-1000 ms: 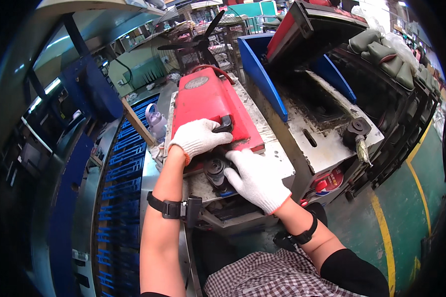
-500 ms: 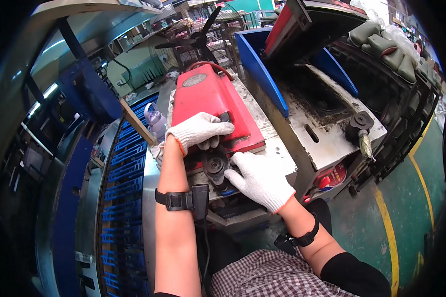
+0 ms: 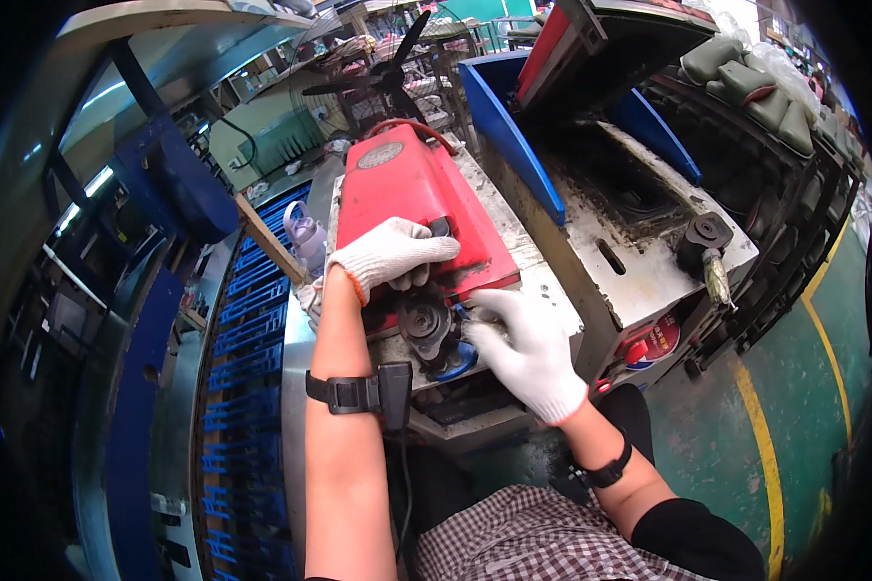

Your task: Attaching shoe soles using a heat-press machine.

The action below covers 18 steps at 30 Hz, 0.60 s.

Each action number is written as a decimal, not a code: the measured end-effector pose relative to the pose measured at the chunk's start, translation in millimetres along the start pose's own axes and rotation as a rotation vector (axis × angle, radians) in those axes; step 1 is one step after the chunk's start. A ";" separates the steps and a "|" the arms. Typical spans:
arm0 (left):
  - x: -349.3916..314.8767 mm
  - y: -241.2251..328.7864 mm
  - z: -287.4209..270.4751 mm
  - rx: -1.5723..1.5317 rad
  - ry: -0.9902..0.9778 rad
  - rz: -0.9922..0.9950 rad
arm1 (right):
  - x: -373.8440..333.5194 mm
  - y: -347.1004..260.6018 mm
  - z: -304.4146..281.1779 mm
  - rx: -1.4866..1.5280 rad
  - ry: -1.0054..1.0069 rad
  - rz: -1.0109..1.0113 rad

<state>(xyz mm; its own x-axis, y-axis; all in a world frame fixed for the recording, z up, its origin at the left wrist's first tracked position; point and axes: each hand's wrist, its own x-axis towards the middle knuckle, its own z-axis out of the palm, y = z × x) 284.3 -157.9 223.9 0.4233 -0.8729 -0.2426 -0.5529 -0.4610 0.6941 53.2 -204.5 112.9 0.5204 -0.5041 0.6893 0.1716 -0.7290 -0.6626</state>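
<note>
My left hand (image 3: pixel 397 257), in a white knit glove, lies on the front of a red metal cover (image 3: pixel 397 184). Its fingers are curled at a black handle (image 3: pixel 440 228) on that cover; the fingertips are partly hidden. Just below sits a round black knob (image 3: pixel 426 325) with a ringed top, at the machine's front edge. A blue part (image 3: pixel 460 362) shows beneath the knob. My right hand (image 3: pixel 525 353), also gloved, is at the knob's right side, thumb and fingers apart, with nothing visible in it.
To the right, a second machine stands with its lid (image 3: pixel 615 63) raised between blue side plates (image 3: pixel 513 136); it has a similar black knob (image 3: pixel 707 232). A lilac bottle (image 3: pixel 307 237) stands left of the red cover. Blue racks (image 3: pixel 242 378) run along the left. A black fan (image 3: pixel 392 73) is behind.
My right hand has moved right, away from the knob's rim, and its fingers have spread. More of the blue part shows under the knob. My left hand stays at the handle.
</note>
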 end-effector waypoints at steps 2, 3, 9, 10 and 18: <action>0.2 5.1 2.6 0.007 -0.003 -0.005 | -55.6 37.7 6.0 0.248 0.207 0.234; -0.5 1.7 0.3 0.010 -0.010 -0.002 | -77.5 36.0 0.2 0.244 0.265 0.102; -0.8 9.6 0.3 -0.015 0.003 -0.019 | -285.5 156.5 38.0 -0.048 -0.874 0.551; 1.5 7.7 0.6 -0.018 0.002 -0.016 | -309.1 171.5 47.7 -0.148 -1.257 0.678; -6.4 12.7 8.2 0.041 0.085 -0.089 | -464.9 254.4 55.7 0.367 -1.873 1.026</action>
<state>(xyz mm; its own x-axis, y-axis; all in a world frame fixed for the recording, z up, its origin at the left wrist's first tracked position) 268.7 -159.5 228.7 0.5309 -0.8120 -0.2425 -0.5383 -0.5441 0.6436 -98.4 -129.8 -392.4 0.4627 0.5304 -0.7103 -0.6360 -0.3596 -0.6828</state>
